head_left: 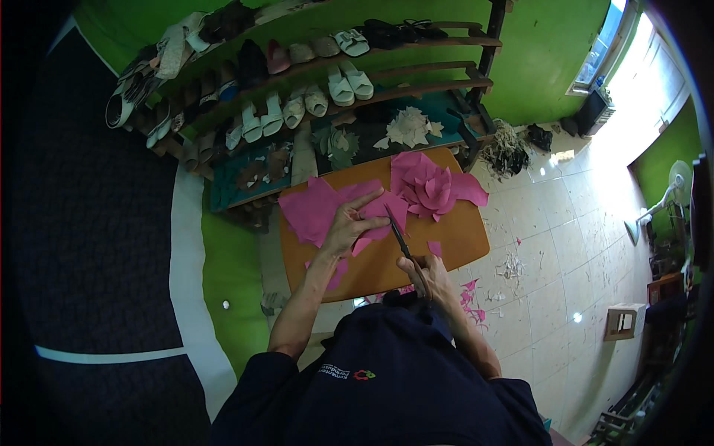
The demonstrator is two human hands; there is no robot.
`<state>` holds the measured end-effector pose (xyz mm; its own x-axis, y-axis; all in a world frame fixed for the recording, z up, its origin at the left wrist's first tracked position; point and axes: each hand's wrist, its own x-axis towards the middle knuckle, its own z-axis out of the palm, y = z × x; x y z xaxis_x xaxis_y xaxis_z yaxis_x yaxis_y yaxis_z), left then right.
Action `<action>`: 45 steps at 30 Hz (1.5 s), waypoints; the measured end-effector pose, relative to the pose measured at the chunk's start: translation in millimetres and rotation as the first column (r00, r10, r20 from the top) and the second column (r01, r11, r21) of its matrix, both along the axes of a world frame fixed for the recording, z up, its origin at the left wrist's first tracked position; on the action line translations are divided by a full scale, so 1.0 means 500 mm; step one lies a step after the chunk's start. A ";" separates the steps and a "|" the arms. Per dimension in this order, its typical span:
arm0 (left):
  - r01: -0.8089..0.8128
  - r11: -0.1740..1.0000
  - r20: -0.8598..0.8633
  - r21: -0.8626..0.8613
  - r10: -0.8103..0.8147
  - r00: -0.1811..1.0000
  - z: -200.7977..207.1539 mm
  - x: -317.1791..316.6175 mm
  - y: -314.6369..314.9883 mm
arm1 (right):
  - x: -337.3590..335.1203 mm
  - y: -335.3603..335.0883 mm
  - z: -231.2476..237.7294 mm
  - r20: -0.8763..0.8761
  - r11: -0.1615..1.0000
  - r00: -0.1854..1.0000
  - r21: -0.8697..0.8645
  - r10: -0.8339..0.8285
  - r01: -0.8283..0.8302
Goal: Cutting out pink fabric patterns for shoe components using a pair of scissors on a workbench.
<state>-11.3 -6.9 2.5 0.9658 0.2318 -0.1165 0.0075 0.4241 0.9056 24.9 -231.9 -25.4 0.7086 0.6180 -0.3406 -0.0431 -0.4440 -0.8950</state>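
Note:
My left hand (pixel 344 229) grips a pink piece of sheet material (pixel 396 205) above the table, with its index finger stretched along it and the thumb near the cutting line. In my right hand (pixel 433 275) is a pair of dark scissors (pixel 402 242), whose blades reach up to the piece beside my left thumb. Whether the material is fabric or thin leather I cannot tell. Larger pink sheets (pixel 303 211) lie to the left, partly under my left hand. A heap of pointed pink cut pieces (pixel 433 192) sits at the far right of the tabletop.
The orange-brown table (pixel 457 241) has rounded corners and bears a small pink scrap (pixel 434 248). Behind it, a wooden rack (pixel 416 89) holds several shoes and sandals. Scraps (pixel 512 269) litter the tiled floor at right, where a white fan (pixel 678 177) stands.

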 end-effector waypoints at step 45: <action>-0.013 0.998 -0.003 0.064 0.014 1.000 -0.036 -0.022 0.023 | 0.003 0.037 -0.009 -0.126 0.999 0.992 0.036 -0.017 0.021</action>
<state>-22.3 4.5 -15.4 0.9621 0.2519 -0.1043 0.0053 0.3653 0.9309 26.3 -213.6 -29.8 0.6734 0.6187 -0.4048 -0.1642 -0.4087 -0.8978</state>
